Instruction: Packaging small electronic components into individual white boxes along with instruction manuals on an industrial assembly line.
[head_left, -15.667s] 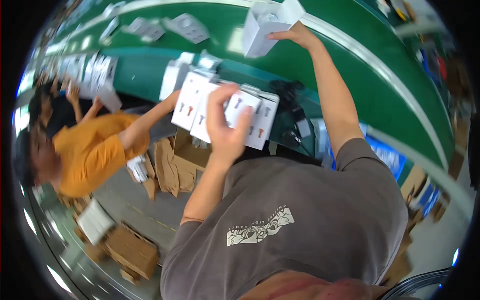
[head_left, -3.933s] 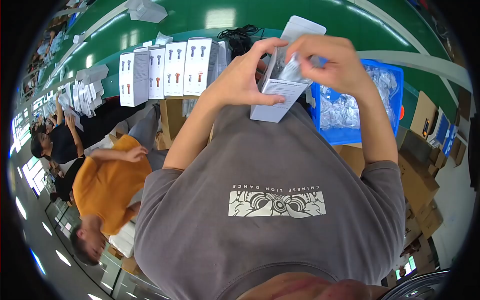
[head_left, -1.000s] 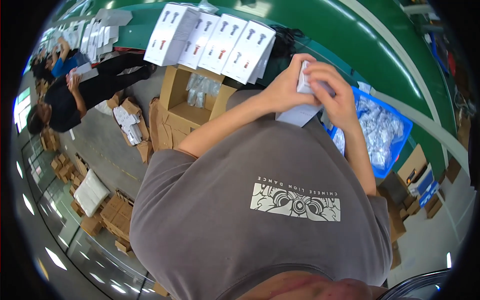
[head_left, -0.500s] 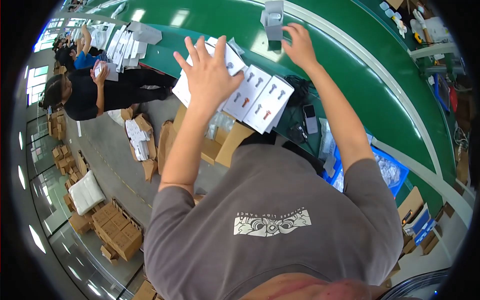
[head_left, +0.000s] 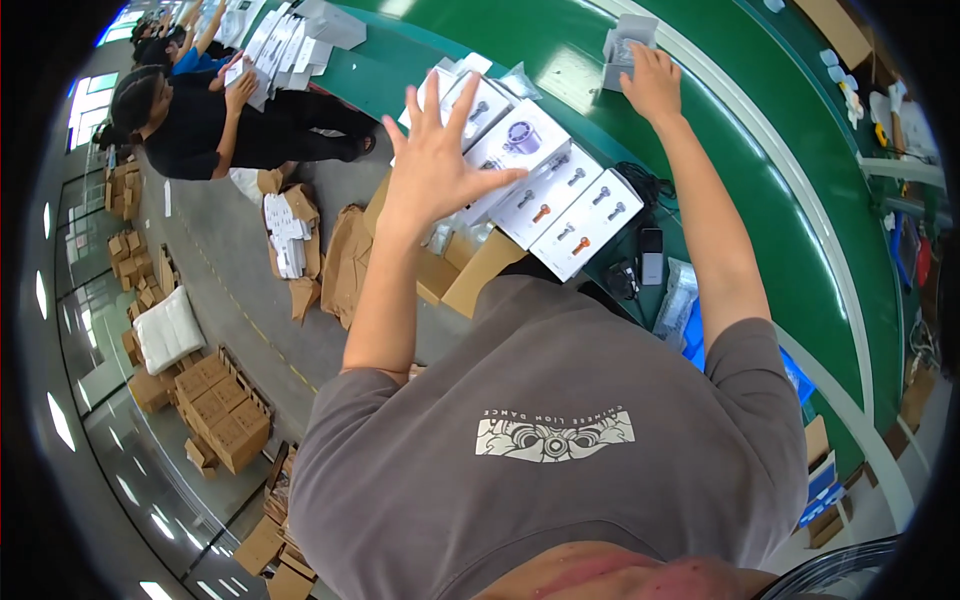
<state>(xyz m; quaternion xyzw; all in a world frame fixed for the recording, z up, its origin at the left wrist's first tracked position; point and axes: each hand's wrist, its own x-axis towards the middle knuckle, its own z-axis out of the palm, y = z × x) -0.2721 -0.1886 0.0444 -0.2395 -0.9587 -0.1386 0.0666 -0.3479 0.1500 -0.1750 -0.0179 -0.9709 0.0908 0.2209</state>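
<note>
My left hand [head_left: 435, 175] is spread wide above a row of white printed boxes, its thumb pointing right across them. One of these, a white box with a purple device picture [head_left: 522, 138], lies beside the thumb. To its right is a white box with small grey and orange pictures [head_left: 585, 225]. Stretched out to the far right, my right hand [head_left: 657, 88] has its fingers at the right edge of a small open grey-white box [head_left: 615, 75] on the green conveyor. Something clear or pale shows inside that box; the fingertips are partly hidden.
Black cables [head_left: 645, 185] and a phone-like device [head_left: 651, 257] lie right of the boxes. An open brown carton [head_left: 470, 275] sits below the table edge. At the left, a co-worker in black [head_left: 190, 125] handles white boxes. Stacked cartons [head_left: 225, 410] stand on the floor.
The view has shifted, moving the scene right in the picture. The small open box and my right hand are farther right. The purple-pictured box now shows beside my left hand.
</note>
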